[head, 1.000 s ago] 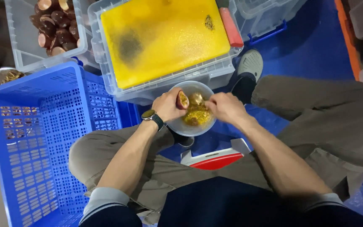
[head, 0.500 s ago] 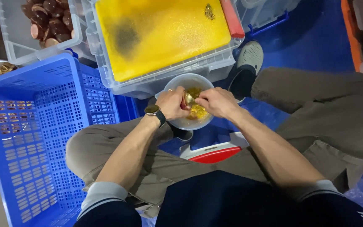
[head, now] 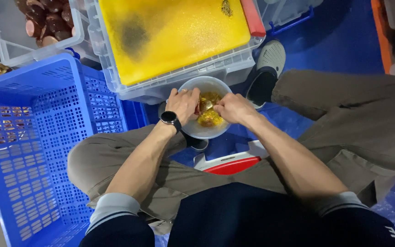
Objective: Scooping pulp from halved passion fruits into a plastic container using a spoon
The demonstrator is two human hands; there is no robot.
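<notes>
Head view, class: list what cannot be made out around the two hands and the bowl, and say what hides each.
- What the left hand and right hand pinch over the bowl: head view, the fingers cover it, so each grip is unclear.
- Yellow pulp: too small to identify.
- Clear tub of brown pieces: cut by the top edge.
- Yellow board: far side cut off.

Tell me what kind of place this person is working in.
Probably an informal food-prep spot at floor level, perhaps a market stall or back room. The person sits low over a bowl of yellow pulp, beside a yellow cutting board laid on a clear bin, with a blue plastic crate alongside.
</notes>
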